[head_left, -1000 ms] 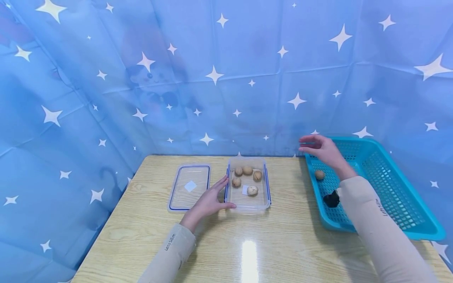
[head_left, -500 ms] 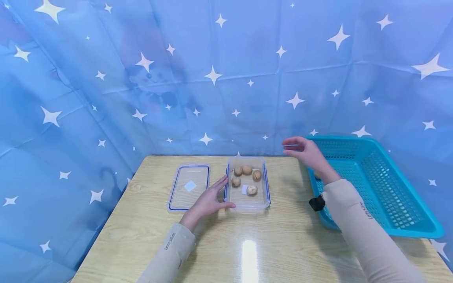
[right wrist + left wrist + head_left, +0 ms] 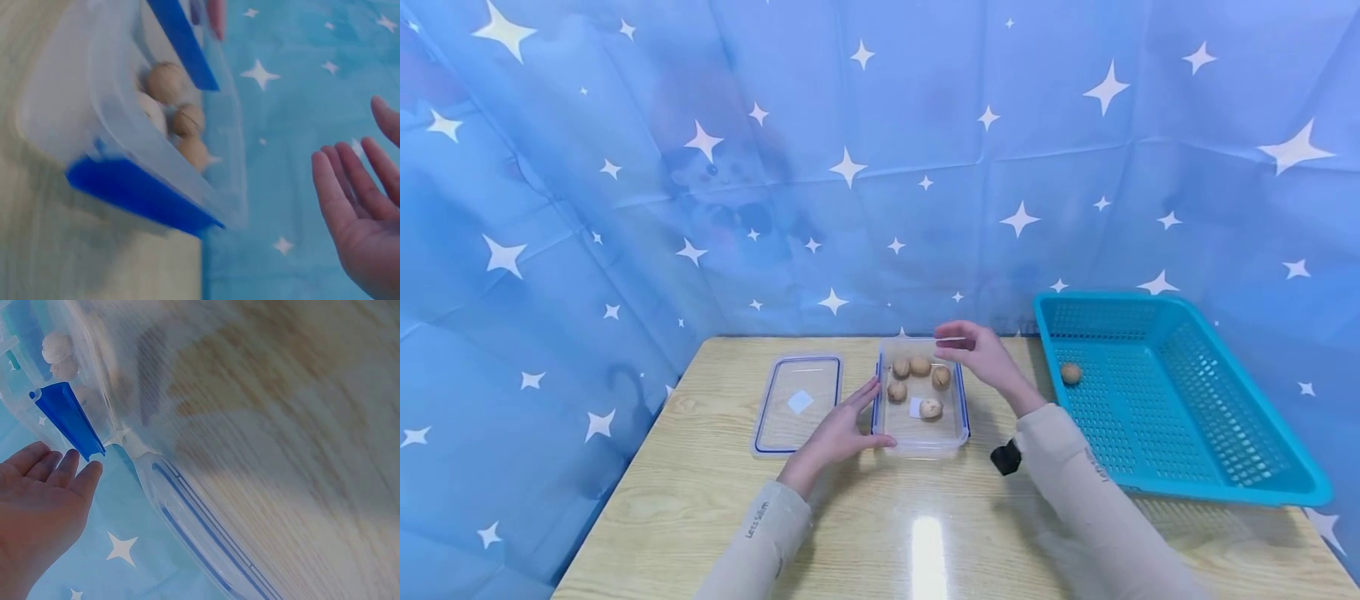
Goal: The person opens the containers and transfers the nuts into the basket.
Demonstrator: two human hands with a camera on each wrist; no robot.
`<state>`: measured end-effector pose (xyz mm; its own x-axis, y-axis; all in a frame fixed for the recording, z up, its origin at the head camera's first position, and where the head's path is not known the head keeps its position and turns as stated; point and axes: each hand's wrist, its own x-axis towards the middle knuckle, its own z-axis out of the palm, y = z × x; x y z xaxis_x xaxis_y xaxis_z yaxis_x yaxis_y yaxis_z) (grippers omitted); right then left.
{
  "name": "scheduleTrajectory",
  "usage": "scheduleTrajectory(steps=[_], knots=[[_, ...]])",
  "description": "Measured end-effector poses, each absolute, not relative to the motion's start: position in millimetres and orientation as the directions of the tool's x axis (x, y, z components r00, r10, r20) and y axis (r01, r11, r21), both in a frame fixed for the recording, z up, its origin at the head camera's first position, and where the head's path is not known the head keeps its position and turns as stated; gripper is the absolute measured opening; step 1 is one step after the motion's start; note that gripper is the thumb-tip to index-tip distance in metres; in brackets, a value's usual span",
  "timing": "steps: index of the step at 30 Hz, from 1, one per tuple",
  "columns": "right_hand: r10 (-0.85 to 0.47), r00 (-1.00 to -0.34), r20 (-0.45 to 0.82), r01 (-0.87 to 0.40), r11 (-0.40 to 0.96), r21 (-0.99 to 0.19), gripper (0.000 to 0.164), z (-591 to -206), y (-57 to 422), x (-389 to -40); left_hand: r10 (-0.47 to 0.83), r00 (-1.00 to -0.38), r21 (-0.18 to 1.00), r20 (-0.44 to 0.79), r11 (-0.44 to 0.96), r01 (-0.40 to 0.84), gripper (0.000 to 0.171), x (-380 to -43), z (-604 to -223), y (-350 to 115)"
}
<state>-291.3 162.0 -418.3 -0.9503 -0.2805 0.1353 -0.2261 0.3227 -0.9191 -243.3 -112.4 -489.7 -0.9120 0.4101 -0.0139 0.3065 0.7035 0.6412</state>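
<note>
Head | left hand (image 3: 838, 436) touches clear box (image 3: 916, 430) | right hand (image 3: 979, 357) nearby

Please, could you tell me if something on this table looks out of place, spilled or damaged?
I see nothing spilled or clearly damaged. The turquoise basket sits askew, its right side apparently reaching past the edge of the table. In the clear container, one pale nut stands out by its colour among four brown nuts.
</note>
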Motion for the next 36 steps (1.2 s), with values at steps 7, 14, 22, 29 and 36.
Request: scheduleTrajectory(steps=[7, 14, 22, 29, 36], knots=[[-0.292, -0.954, 0.073, -0.170, 0.322, -0.931, 0.044, -446.2, 134.2, -291.9, 0.409, -0.912, 0.645, -0.017, 0.702, 0.302, 0.099, -242.8, -488.6, -112.7], [-0.295, -0.955, 0.032, -0.137, 0.342, -0.930, 0.043, -475.4, 116.1, -296.3, 0.425, -0.905, 0.644, -0.006, 0.694, 0.322, 0.101, -243.4, -486.2, -111.5], [-0.282, -0.959, -0.022, -0.094, 0.392, -0.915, 0.052, -490.4, 100.0, -302.9, 0.427, -0.904, 0.628, -0.006, 0.705, 0.329, 0.103, -244.8, -488.2, -112.8], [-0.304, -0.947, -0.100, -0.039, 0.422, -0.906, 0.055, -493.3, 94.0, -302.2, 0.428, -0.904, 0.627, -0.001, 0.704, 0.333, 0.102, -244.5, -487.6, -112.4], [-0.291, -0.950, -0.115, -0.026, 0.442, -0.896, 0.051, -496.9, 90.0, -302.2, 0.424, -0.906, 0.626, -0.004, 0.707, 0.328, 0.102, -243.1, -487.1, -112.2]])
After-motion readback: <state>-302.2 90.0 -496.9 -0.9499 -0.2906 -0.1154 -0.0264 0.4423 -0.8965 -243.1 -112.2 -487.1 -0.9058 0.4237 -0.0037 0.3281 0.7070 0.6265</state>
